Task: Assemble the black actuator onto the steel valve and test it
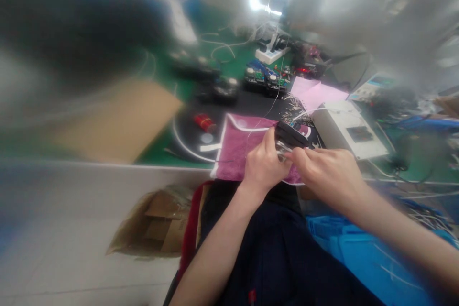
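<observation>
Over the front of a purple cloth (234,148), my left hand (263,165) is closed around a black device with a silvery metal part (291,135). My right hand (328,172) comes in from the right, its thumb and fingers pinched together at the metal part's right side; what exactly they hold is too small to make out. Both hands are nearly touching. A pile of small metal pieces (296,109) lies just behind the device.
Behind the cloth stand circuit-board assemblies (265,79) and a white power strip (270,52). A red spool (205,123) lies on the left, a white box (353,129) on the right. Below are a cardboard box (158,222) and a blue bin (373,258).
</observation>
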`<state>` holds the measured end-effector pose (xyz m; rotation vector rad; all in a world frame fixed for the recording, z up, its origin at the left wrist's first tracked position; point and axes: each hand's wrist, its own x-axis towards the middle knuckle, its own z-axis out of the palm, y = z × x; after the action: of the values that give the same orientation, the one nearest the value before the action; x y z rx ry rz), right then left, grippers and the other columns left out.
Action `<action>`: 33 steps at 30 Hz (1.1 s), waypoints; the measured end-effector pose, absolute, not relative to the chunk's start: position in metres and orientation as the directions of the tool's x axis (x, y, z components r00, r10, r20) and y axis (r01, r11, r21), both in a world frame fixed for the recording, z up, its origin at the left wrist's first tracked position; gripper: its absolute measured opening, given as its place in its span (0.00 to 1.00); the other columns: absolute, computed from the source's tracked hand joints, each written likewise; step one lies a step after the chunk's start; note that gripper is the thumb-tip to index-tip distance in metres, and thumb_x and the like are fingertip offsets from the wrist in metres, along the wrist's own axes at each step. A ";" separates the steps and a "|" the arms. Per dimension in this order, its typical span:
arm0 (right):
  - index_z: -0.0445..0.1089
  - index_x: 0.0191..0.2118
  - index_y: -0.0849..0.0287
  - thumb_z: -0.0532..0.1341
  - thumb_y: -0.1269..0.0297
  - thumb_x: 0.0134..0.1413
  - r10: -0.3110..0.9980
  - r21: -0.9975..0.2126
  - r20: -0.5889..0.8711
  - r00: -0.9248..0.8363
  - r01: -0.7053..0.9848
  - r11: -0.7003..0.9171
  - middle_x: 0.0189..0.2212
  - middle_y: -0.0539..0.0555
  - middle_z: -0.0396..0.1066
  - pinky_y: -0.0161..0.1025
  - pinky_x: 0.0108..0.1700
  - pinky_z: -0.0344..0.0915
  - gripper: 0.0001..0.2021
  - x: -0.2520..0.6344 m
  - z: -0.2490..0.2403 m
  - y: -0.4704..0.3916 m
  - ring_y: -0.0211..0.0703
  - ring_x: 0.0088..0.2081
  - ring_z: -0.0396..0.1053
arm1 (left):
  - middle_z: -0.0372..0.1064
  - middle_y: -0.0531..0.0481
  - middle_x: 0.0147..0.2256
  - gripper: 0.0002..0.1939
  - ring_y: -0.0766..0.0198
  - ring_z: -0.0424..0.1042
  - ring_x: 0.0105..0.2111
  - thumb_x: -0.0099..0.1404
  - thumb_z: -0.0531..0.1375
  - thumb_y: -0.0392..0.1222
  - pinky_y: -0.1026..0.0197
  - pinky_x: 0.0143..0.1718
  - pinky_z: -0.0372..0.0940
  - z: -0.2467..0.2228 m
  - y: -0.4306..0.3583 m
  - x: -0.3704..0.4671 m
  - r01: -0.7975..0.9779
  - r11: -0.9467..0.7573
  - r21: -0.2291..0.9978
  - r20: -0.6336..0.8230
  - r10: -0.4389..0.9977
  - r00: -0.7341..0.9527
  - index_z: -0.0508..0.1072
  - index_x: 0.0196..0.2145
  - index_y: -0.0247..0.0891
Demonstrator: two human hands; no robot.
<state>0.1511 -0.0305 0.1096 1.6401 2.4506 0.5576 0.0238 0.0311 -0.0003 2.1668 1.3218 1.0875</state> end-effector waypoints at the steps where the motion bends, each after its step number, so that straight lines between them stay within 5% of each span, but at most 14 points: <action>1: 0.67 0.30 0.59 0.57 0.67 0.70 0.899 0.378 0.144 -0.415 0.862 0.337 0.20 0.51 0.71 0.40 0.27 0.40 0.13 0.155 0.105 -0.033 0.41 0.22 0.68 | 0.75 0.35 0.57 0.35 0.46 0.81 0.50 0.70 0.58 0.51 0.54 0.45 0.75 -0.002 0.031 0.024 0.579 -0.498 0.646 0.431 0.863 0.263 0.57 0.67 0.31; 6: 0.65 0.29 0.58 0.55 0.61 0.74 0.857 0.356 0.314 -0.408 0.887 0.292 0.19 0.49 0.68 0.40 0.28 0.41 0.18 0.162 0.086 -0.036 0.38 0.21 0.66 | 0.76 0.33 0.56 0.39 0.45 0.81 0.49 0.71 0.57 0.57 0.54 0.44 0.74 0.000 0.034 0.022 0.593 -0.493 0.636 0.392 0.869 0.302 0.55 0.69 0.30; 13: 0.72 0.31 0.60 0.60 0.71 0.66 0.915 0.352 0.105 -0.390 0.875 0.332 0.25 0.55 0.78 0.41 0.27 0.39 0.10 0.145 0.121 -0.015 0.45 0.25 0.74 | 0.81 0.42 0.47 0.30 0.46 0.82 0.46 0.68 0.61 0.47 0.52 0.45 0.73 0.013 0.036 0.020 0.633 -0.372 0.679 0.272 0.928 0.254 0.63 0.65 0.39; 18: 0.77 0.34 0.56 0.57 0.55 0.73 0.838 0.227 0.452 -0.305 0.948 0.223 0.23 0.52 0.77 0.40 0.27 0.48 0.18 0.170 0.142 -0.038 0.41 0.24 0.73 | 0.80 0.40 0.50 0.37 0.44 0.81 0.50 0.64 0.67 0.53 0.47 0.51 0.72 0.009 0.036 0.018 0.530 -0.354 0.770 0.294 0.935 0.196 0.63 0.66 0.40; 21: 0.80 0.43 0.56 0.56 0.51 0.72 0.840 -0.006 0.542 -0.020 1.000 0.027 0.25 0.53 0.79 0.38 0.27 0.56 0.18 0.201 0.119 -0.061 0.42 0.24 0.75 | 0.81 0.42 0.50 0.34 0.47 0.81 0.49 0.62 0.70 0.53 0.47 0.53 0.72 0.010 0.041 0.014 0.357 -0.284 0.890 0.248 0.958 0.146 0.69 0.62 0.43; 25: 0.77 0.51 0.57 0.56 0.54 0.73 0.854 -0.233 0.470 0.223 0.964 -0.124 0.38 0.55 0.83 0.37 0.34 0.67 0.16 0.231 0.054 -0.079 0.46 0.33 0.80 | 0.79 0.39 0.53 0.27 0.54 0.80 0.51 0.64 0.69 0.50 0.54 0.55 0.72 0.019 0.060 0.009 -0.222 -0.061 0.973 0.105 0.976 0.191 0.74 0.57 0.36; 28: 0.75 0.56 0.59 0.55 0.57 0.74 0.875 -0.194 0.432 0.219 0.970 -0.147 0.46 0.59 0.82 0.40 0.43 0.70 0.17 0.238 0.012 -0.077 0.50 0.42 0.81 | 0.80 0.40 0.51 0.25 0.58 0.81 0.47 0.63 0.70 0.51 0.56 0.53 0.73 0.028 0.079 0.005 -0.489 0.122 0.864 -0.021 0.978 0.207 0.77 0.52 0.32; 33: 0.75 0.57 0.60 0.55 0.64 0.73 0.861 -0.091 0.469 0.197 0.980 -0.175 0.41 0.59 0.80 0.41 0.44 0.68 0.15 0.235 -0.015 -0.060 0.48 0.41 0.77 | 0.79 0.39 0.49 0.25 0.51 0.81 0.47 0.69 0.64 0.58 0.47 0.53 0.77 0.041 0.100 0.001 -0.655 0.411 0.634 -0.186 0.903 0.386 0.77 0.49 0.32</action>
<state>0.2348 -0.0598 -0.0151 2.6913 2.2015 0.5662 0.0007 0.1004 0.0409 0.5088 0.5618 1.0477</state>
